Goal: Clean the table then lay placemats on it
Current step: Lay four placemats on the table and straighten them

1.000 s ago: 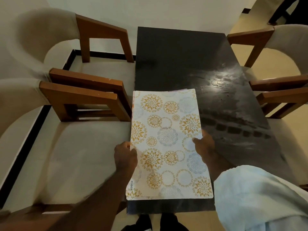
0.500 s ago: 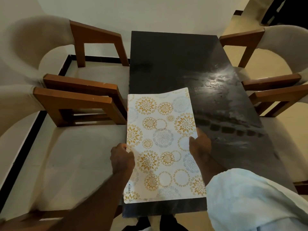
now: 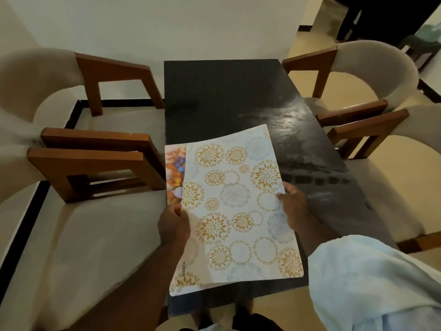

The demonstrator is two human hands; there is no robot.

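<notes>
A stack of placemats lies at the near left end of the dark table (image 3: 222,91). The top placemat (image 3: 238,201), white with gold and grey-blue flower circles, is lifted and shifted to the right. My right hand (image 3: 292,205) pinches its right edge and my left hand (image 3: 173,222) pinches its left edge. Under it an orange flowered placemat (image 3: 174,173) shows along the left, and a second white and gold placemat (image 3: 185,280) marked KUBER shows at the near left corner. A pale cloth (image 3: 372,278) drapes over my right forearm.
Two cushioned chairs with wooden arms (image 3: 95,168) stand close along the table's left side, two more (image 3: 362,125) along the right. The table's right half has wet smears (image 3: 310,161). A white wall stands beyond the far end.
The top placemat has been lifted and slid to the right off the stack, baring the orange flowered mat beneath. The view has pulled back a little.
</notes>
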